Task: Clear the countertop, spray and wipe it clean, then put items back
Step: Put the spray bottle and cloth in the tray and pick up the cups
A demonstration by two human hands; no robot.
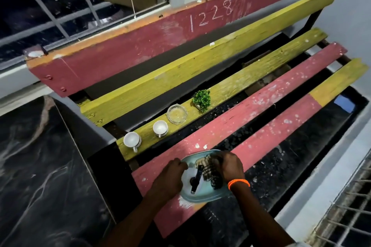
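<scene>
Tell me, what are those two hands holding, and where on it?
Both hold the pale blue tray by opposite rims: the left hand takes its grip on the left edge, the right hand on the far right edge, beside the dark items on it.

Single view, from my head. Faces forward and steeply down over the slatted bench, window behind it at frame top. Close range: my forearms enter from the bottom edge.
</scene>
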